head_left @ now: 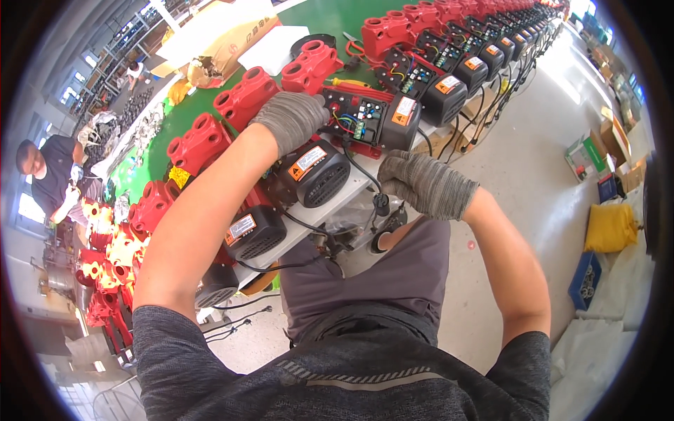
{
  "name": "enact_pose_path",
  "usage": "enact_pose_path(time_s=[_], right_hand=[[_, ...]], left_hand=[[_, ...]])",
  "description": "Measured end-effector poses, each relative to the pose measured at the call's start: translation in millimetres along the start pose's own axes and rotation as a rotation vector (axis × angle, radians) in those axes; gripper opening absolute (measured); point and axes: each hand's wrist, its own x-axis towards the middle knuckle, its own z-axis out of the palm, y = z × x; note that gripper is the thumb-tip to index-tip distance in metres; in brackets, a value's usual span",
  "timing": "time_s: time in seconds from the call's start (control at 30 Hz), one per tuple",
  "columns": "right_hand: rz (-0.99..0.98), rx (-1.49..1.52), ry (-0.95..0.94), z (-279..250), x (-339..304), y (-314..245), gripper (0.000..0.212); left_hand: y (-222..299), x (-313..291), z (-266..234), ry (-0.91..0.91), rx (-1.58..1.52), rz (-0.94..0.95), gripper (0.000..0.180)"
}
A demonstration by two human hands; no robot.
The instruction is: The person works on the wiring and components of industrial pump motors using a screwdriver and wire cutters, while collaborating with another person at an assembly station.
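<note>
1. Red-and-black motor unit with a bare circuit board (359,118): we find it on the bench between our two hands, its black labelled housing at the right end.
2. Our left hand (293,121), in a grey knitted glove, lies at the unit's left end with its fingers bent; we cannot tell whether they grip it.
3. Our right hand (427,184), gloved alike, is on the near side of the unit, fingers curled just beside a black cable plug (381,205); we cannot tell whether they close on the cable.
4. Beneath and beyond the unit we see a long green-topped bench (319,15).
5. Left of the unit stand red metal castings with round openings (199,142); to its near left is a black vented motor housing (319,173).
6. Just beyond the unit lies a yellow-handled screwdriver (351,83); farther off, a white block (274,48) and a brown cardboard box (235,35).
7. Past the unit's right end, a row of similar units (444,98) recedes.
8. Well right of the unit we see pale, glossy floor (505,189), a yellow sack (611,228) and a blue plastic bin (585,281).
9. Far left of the unit is a person in a dark top (57,172).
</note>
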Motion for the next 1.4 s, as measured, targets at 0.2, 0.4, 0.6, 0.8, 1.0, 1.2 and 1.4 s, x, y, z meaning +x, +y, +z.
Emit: enact_pose_path(time_s=[0.2,0.4,0.6,0.8,1.0,1.2,1.4], right_hand=[[0.014,0.007,0.019,4.7,-10.7,4.1,0.015],[0.018,-0.003,0.036,3.6,-16.6,4.2,0.016],[0.241,-0.113,-0.031,-18.1,-7.3,-28.6,0.019],[0.044,-0.427,-0.087,-50.7,40.8,-41.2,0.015],[0.040,-0.624,-0.176,-75.0,104.8,-36.0,0.018],[0.160,-0.710,-0.362,-79.5,153.2,-26.1,0.020],[0.061,-0.733,-0.412,-79.1,172.3,-4.0,0.019]], left_hand=[[-2.6,-5.1,1.4,0.152,-0.283,0.034,0.018],[-2.9,3.0,5.5,0.138,-0.347,0.106,0.018],[4.9,16.0,26.0,0.195,-1.000,0.012,0.012],[5.0,10.4,26.0,0.161,-1.327,-0.178,0.018],[11.7,13.8,23.2,0.132,-1.741,-0.327,0.026],[23.6,22.7,35.0,0.236,-1.814,-0.431,0.026],[32.0,17.6,11.3,0.427,-1.528,-0.506,0.033]])
